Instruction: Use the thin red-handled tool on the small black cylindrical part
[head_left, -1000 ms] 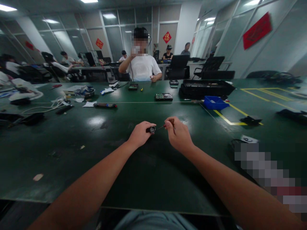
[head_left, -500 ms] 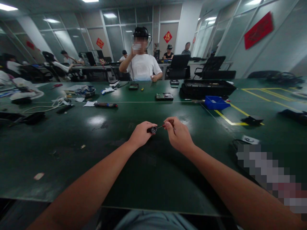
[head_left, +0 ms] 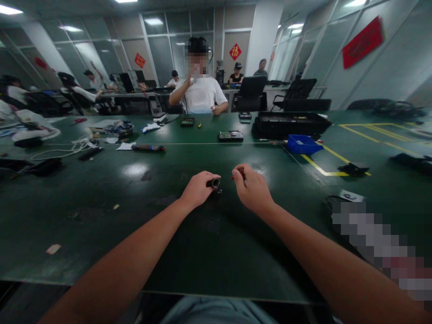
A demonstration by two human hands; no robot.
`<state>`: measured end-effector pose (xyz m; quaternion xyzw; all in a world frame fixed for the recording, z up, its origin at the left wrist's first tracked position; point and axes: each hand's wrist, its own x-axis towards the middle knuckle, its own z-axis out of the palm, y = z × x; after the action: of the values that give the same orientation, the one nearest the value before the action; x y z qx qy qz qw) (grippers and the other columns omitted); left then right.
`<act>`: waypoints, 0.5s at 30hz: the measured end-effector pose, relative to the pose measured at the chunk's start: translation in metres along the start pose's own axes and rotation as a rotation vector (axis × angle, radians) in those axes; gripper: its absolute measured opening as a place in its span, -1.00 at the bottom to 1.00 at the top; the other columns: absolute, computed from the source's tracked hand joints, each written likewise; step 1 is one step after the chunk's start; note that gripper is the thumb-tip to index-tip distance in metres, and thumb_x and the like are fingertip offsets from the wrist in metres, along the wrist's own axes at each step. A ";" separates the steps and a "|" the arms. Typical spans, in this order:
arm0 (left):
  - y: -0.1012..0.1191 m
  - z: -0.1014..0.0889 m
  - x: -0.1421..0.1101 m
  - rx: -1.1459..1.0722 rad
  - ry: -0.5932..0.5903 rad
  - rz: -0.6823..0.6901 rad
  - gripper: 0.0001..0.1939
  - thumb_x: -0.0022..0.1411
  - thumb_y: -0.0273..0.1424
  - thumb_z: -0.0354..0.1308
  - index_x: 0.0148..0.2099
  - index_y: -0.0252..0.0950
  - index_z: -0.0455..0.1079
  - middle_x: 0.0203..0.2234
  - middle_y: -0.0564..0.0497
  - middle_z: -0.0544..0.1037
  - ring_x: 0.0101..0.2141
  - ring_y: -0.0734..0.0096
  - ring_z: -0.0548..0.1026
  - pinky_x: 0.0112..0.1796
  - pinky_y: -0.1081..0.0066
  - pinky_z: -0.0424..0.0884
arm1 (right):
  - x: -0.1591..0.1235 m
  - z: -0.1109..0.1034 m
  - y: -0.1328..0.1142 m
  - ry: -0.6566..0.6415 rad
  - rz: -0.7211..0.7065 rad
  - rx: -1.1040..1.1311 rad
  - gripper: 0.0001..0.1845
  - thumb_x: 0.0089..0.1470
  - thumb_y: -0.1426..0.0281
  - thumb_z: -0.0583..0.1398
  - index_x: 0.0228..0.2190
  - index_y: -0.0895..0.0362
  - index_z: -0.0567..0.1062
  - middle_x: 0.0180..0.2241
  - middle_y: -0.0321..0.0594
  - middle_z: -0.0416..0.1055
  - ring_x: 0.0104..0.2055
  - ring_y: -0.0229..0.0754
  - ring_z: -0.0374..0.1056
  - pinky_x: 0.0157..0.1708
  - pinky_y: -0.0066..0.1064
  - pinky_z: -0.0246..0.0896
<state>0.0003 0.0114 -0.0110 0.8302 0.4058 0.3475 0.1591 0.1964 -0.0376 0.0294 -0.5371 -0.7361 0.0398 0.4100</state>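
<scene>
My left hand is closed around a small black tube, whose round, metal-rimmed end faces right and looks hollow. Just under that end, small shiny pieces show against the dark table; I cannot make out what they are. To the right, my right hand pinches a thin screwdriver with a reddish-brown handle, mostly hidden by the fingers. Its slim shaft points left toward the tube, with a gap between them.
Beyond my hands on the green table lie a hard drive, a blue bin and a long black tray. A dark pen-like tool lies left. Across the table sits a person in white.
The screwdriver has drawn back to the right, away from the tube. The tube's end now looks hollow, and small shiny pieces have appeared below it. My left hand has barely moved.
</scene>
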 end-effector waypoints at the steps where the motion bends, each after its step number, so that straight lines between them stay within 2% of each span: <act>1: 0.000 0.000 0.000 -0.003 0.005 -0.001 -0.63 0.16 -0.60 0.25 0.02 -0.24 0.54 -0.10 -0.05 0.60 -0.09 0.28 0.54 0.03 0.24 0.43 | 0.000 -0.001 0.000 0.011 0.009 -0.003 -0.80 0.30 0.29 0.04 -0.25 0.11 0.39 -0.39 -0.17 0.50 -0.35 -0.11 0.41 -0.31 -0.30 0.16; 5: -0.003 0.001 0.000 -0.013 0.042 -0.016 -0.65 0.16 -0.56 0.29 0.01 -0.22 0.54 -0.11 -0.04 0.60 -0.09 0.28 0.55 0.02 0.23 0.44 | 0.001 -0.003 -0.002 0.074 0.000 -0.020 -0.78 0.26 0.22 0.12 -0.31 0.10 0.39 -0.39 -0.18 0.44 -0.35 -0.13 0.37 -0.32 -0.33 0.18; 8: -0.005 0.001 0.000 -0.013 0.053 -0.027 -0.64 0.14 -0.56 0.31 0.00 -0.21 0.54 -0.11 -0.03 0.61 -0.09 0.28 0.55 0.01 0.23 0.44 | 0.002 -0.004 -0.002 0.071 -0.053 -0.045 -0.83 0.28 0.31 0.07 -0.31 0.11 0.39 -0.32 -0.12 0.43 -0.27 -0.11 0.36 -0.26 -0.31 0.20; 12: -0.005 0.002 0.000 -0.011 0.054 -0.040 -0.63 0.13 -0.56 0.32 0.01 -0.23 0.54 -0.11 -0.03 0.60 -0.09 0.27 0.54 0.00 0.23 0.44 | 0.002 -0.001 0.001 -0.141 -0.047 -0.112 -0.78 0.25 0.48 0.02 -0.18 0.13 0.44 -0.24 -0.09 0.50 -0.23 -0.10 0.40 -0.25 -0.30 0.21; 15: -0.004 0.002 0.000 -0.005 0.047 -0.051 -0.62 0.12 -0.56 0.33 0.01 -0.24 0.54 -0.10 -0.04 0.60 -0.09 0.25 0.54 0.01 0.23 0.44 | 0.001 0.003 0.003 -0.328 0.026 -0.228 -0.78 0.23 0.42 0.07 -0.22 0.09 0.53 -0.27 -0.12 0.55 -0.27 -0.08 0.43 -0.32 -0.30 0.21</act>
<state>-0.0009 0.0139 -0.0148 0.8108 0.4295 0.3638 0.1606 0.1965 -0.0347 0.0262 -0.5759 -0.7857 0.0485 0.2207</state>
